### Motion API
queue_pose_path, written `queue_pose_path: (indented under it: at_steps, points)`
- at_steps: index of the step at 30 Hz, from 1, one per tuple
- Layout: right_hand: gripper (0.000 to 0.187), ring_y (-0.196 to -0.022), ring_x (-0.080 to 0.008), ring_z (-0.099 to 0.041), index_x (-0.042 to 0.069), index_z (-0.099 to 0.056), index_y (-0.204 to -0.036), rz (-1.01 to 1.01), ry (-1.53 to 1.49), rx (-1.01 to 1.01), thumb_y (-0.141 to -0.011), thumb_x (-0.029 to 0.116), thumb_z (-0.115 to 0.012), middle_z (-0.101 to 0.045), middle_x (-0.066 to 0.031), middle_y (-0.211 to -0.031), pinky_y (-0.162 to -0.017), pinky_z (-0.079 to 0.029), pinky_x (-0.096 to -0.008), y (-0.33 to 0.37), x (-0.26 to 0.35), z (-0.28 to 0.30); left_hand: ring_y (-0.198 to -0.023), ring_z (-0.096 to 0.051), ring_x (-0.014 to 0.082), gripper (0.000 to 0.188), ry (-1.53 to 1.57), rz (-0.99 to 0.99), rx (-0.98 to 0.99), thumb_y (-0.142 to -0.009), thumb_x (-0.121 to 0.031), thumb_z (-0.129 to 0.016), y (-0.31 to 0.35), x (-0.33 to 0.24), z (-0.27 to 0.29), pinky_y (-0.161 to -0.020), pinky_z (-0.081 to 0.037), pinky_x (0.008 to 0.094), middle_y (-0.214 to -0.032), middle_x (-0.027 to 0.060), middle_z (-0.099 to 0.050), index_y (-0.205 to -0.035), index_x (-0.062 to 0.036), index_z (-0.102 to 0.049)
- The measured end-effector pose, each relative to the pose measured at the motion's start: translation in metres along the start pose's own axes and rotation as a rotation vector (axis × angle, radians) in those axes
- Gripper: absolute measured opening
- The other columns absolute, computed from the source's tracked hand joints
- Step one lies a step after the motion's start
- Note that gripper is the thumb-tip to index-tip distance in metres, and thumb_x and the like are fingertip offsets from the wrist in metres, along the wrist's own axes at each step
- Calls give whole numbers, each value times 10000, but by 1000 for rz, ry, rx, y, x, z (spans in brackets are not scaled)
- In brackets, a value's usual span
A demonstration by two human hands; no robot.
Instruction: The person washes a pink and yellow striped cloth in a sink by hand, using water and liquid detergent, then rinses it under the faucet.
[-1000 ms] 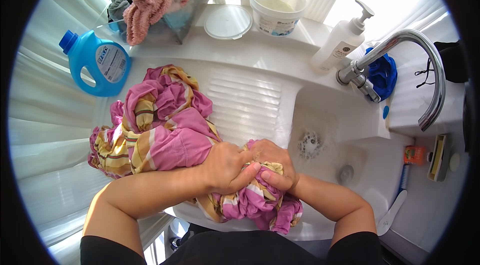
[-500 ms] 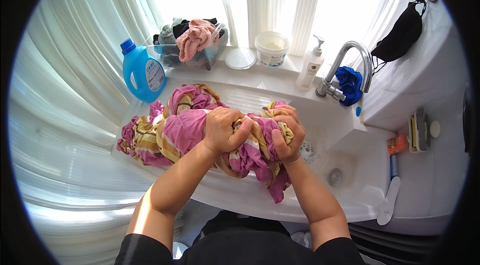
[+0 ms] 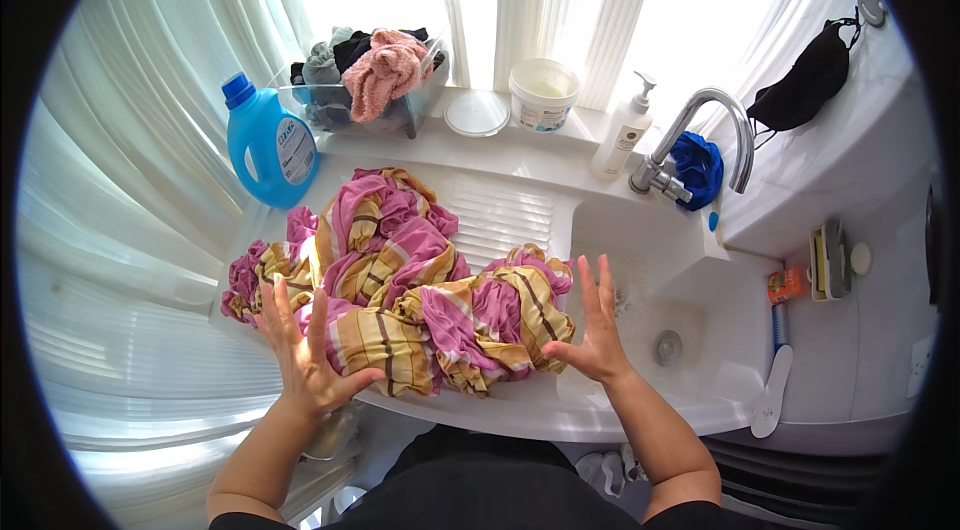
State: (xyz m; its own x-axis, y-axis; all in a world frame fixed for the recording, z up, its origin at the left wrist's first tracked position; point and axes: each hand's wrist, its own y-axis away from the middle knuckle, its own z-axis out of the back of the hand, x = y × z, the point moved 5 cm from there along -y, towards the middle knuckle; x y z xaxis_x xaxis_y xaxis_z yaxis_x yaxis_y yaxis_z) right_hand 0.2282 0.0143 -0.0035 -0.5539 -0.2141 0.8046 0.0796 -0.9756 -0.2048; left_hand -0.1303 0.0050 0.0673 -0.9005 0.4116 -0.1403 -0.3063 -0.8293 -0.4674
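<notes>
Pink-and-yellow cloth (image 3: 420,255), bunched on the ribbed washboard (image 3: 505,215) left of the basin (image 3: 690,280)!
And look at the hands: the left hand (image 3: 312,370), farther from the basin, fingers (image 3: 318,325) spread over the cloth's near-left part; the right hand (image 3: 598,345) at the basin's left side, fingers spread too, contact with the cloth hard to tell. Tap (image 3: 652,176) behind the basin, blue bottle (image 3: 295,152) well left of it!

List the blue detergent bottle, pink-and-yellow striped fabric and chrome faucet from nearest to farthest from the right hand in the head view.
From the right hand:
1. Pink-and-yellow striped fabric: just to its left.
2. Chrome faucet: beyond it, toward the right.
3. Blue detergent bottle: far left, at the back.
</notes>
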Motion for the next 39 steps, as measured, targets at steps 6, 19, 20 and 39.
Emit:
queue_pose_path:
  at_steps: [6,19,20,39]
  points:
    - [1123,-1393,-490,-81,225,-343,-1446,15,223,200,-527,721,-755,-111,-267,-1511,-1051,-175,-660,-20,30,-78,-1275,-363,437,1090,223,-91,56,-552,-824,-633,-40,-33,-49,-1031,-203,558,-1421,273,-343,-1365,-114,-484]
    - [458,-876,-303,-520,23,-610,-887,395,-7,134,-637,407,-630,-518,-132,-906,-898,-301,-508,-87,-5,-76,-682,-576,280,241,742,-491,512,-738,-327,-679,-162,-61,-151,-617,-411,388,-727,71,-585,-755,-89,-652]
    - [385,-780,-295,-478,27,-573,-811,451,-84,147,-657,379,-598,-470,-125,-829,-819,-304,-467,-94,-8,-76,-685,-581,291,240,803,-500,567,-742,-322,-674,-165,-61,-160,-616,-420,398,-726,79,-588,-752,-83,-652]
    - [306,-821,-318,-480,34,-620,-845,460,-368,209,-825,257,-412,-517,-149,-807,-807,-372,-424,-111,-36,-77,-591,-568,266,336,1002,-246,865,-868,-297,-587,-196,-56,-223,-586,-457,367,-667,174,-611,-766,20,-622]
